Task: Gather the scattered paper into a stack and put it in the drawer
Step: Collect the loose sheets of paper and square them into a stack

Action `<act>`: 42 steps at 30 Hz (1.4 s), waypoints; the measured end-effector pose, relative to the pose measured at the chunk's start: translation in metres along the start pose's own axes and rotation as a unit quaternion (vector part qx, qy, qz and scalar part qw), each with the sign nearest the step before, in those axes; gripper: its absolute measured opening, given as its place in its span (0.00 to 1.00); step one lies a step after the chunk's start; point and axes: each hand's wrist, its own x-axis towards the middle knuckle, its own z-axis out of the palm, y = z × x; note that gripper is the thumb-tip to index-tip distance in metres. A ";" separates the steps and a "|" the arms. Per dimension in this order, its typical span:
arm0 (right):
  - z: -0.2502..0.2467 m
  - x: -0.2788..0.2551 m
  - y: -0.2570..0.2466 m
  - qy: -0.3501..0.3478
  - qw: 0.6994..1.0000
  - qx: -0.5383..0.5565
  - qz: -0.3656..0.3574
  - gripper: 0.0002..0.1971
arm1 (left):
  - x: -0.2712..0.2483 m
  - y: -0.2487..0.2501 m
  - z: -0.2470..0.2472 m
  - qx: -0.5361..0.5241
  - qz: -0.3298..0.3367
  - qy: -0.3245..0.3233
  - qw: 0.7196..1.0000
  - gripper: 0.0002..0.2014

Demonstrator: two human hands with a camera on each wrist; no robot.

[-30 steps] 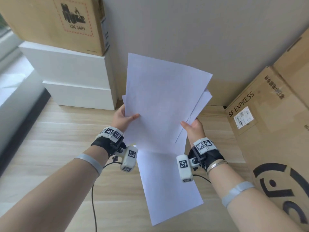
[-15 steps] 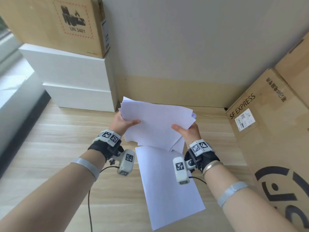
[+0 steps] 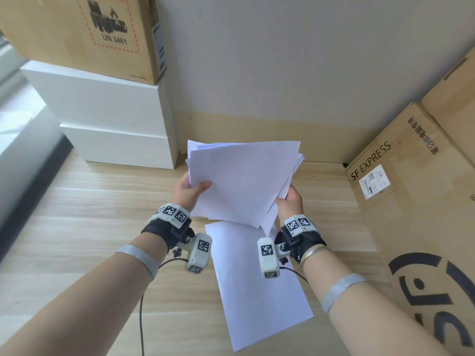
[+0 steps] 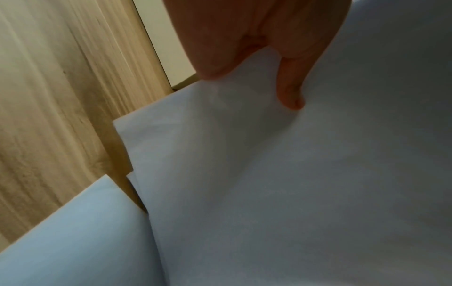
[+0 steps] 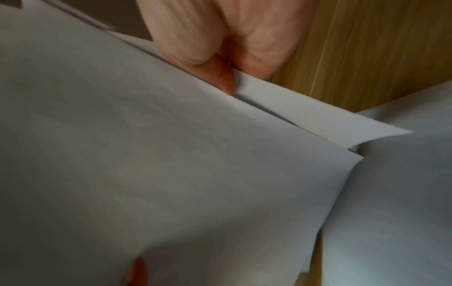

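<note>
White sheets fill my view: a loose stack of paper (image 3: 244,183) held up over the wooden floor (image 3: 77,227), its edges fanned and uneven. My left hand (image 3: 189,192) grips its left edge, thumb on top; my right hand (image 3: 289,202) pinches the right corner — the right wrist view shows one finger slipped between sheets. One more sheet (image 3: 259,283) lies flat on the floor just near of the stack. I'm mid-gathering, I judge: squaring comes next, then collecting that sheet. The white drawer unit (image 3: 115,124) stands far left, apparently closed — hard to tell from here.
</note>
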 end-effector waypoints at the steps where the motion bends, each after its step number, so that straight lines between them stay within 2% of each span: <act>1: 0.001 0.001 -0.001 -0.006 1.000 0.011 -0.006 0.22 | 0.000 0.003 -0.001 -0.004 0.010 0.001 1.000 0.15; 4: 0.003 0.005 -0.002 -0.035 0.999 0.003 -0.017 0.22 | -0.001 0.009 -0.008 -0.013 0.024 -0.003 1.000 0.14; 7: 0.007 0.006 0.004 -0.052 0.990 -0.133 -0.009 0.16 | 0.000 0.009 -0.014 -0.001 0.017 0.008 1.000 0.15; 9: 0.008 0.006 0.010 -0.033 0.973 -0.229 -0.011 0.13 | 0.002 0.008 -0.017 0.005 0.011 0.014 1.000 0.17; 11: 0.003 0.004 0.012 -0.009 0.961 -0.277 0.000 0.08 | 0.003 0.008 -0.016 0.005 0.009 0.015 1.000 0.17; 14: -0.005 0.006 0.014 0.000 0.957 -0.286 0.044 0.12 | 0.005 0.008 -0.016 0.005 0.010 0.012 1.000 0.20; 18: 0.002 0.011 0.018 -0.018 0.957 -0.284 0.056 0.15 | 0.005 0.008 -0.016 0.001 0.010 0.011 1.000 0.27; 24: 0.007 0.015 0.014 -0.073 0.921 -0.378 0.056 0.12 | 0.005 0.011 -0.017 0.002 0.007 0.011 1.000 0.25; 27: 0.010 0.018 0.006 -0.050 0.963 -0.266 -0.014 0.17 | 0.005 0.012 -0.018 0.010 0.006 0.016 1.000 0.23; 29: 0.011 0.017 -0.006 -0.050 0.982 -0.168 -0.072 0.23 | 0.004 0.012 -0.017 0.008 0.005 0.022 1.000 0.26; 31: 0.011 0.013 -0.019 -0.054 0.993 -0.062 -0.087 0.34 | 0.004 0.013 -0.016 0.001 0.005 0.029 1.000 0.27; 33: 0.011 0.011 -0.031 -0.058 0.990 0.060 -0.114 0.38 | 0.006 0.013 -0.014 -0.001 0.005 0.032 0.999 0.24; 36: 0.011 0.004 -0.051 -0.056 0.978 0.153 -0.131 0.38 | 0.008 0.014 -0.012 0.000 0.009 0.032 0.999 0.19; 38: 0.012 0.002 -0.061 -0.052 0.978 0.139 -0.143 0.37 | 0.009 0.017 -0.010 0.001 0.011 0.035 0.999 0.20; 42: 0.014 0.001 -0.068 -0.041 0.978 0.135 -0.152 0.27 | 0.005 0.030 -0.008 -0.001 0.041 0.029 0.999 0.22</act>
